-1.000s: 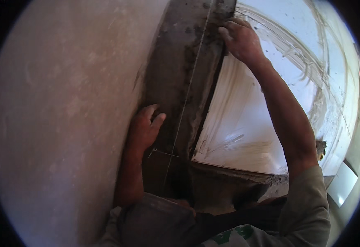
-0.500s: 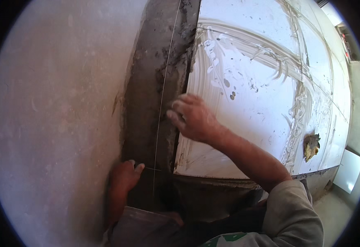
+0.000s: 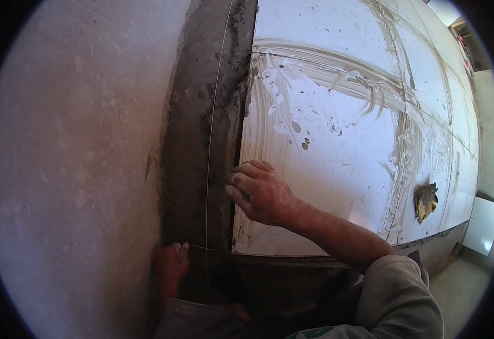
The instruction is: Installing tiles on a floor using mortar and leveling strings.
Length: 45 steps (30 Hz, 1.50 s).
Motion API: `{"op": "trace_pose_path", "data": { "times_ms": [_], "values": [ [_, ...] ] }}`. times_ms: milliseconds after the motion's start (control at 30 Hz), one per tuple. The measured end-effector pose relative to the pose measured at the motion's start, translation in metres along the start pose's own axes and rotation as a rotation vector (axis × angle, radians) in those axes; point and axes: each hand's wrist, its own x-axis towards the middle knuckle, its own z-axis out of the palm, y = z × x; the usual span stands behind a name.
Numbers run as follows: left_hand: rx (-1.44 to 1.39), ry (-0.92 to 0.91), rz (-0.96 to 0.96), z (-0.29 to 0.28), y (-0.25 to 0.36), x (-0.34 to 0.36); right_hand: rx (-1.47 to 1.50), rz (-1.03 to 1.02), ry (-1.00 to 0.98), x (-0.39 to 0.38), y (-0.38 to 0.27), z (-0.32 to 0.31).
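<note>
At seven o'clock, the left hand [image 3: 169,263] has fingertips at a short cord [image 3: 202,247], grip unclear; a long string [image 3: 212,113] rises to twelve. Centrally, the right hand [image 3: 263,193] curls above a white tile [image 3: 343,147], any hold hidden. Green shirt print [image 3: 317,332] (too cropped to read) at five.

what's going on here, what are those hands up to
A person works along a dark strip between a wall and smeared white tiles. The left hand is at one end of a short crosswise string, low by the wall. The right hand has curled fingers at the tile edge; its grip is unclear. A long string runs above the strip.
</note>
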Motion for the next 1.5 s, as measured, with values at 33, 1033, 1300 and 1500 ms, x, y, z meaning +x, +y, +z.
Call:
{"op": "trace_pose_path", "data": {
  "times_ms": [33,1033,1300,1500],
  "values": [
    [-0.01,0.031,-0.006,0.003,-0.001,-0.001,0.009,0.009,-0.023,-0.001,-0.001,0.001],
    [-0.038,0.144,0.035,0.003,0.0,-0.005,0.046,-0.062,0.043,-0.012,-0.006,-0.003],
    [0.013,0.083,0.019,-0.003,0.005,-0.005,0.076,-0.092,-0.003,-0.015,-0.007,0.007],
    [0.003,0.113,0.047,-0.005,0.009,-0.004,0.101,-0.04,-0.037,-0.016,-0.002,0.012]
  ]
}}
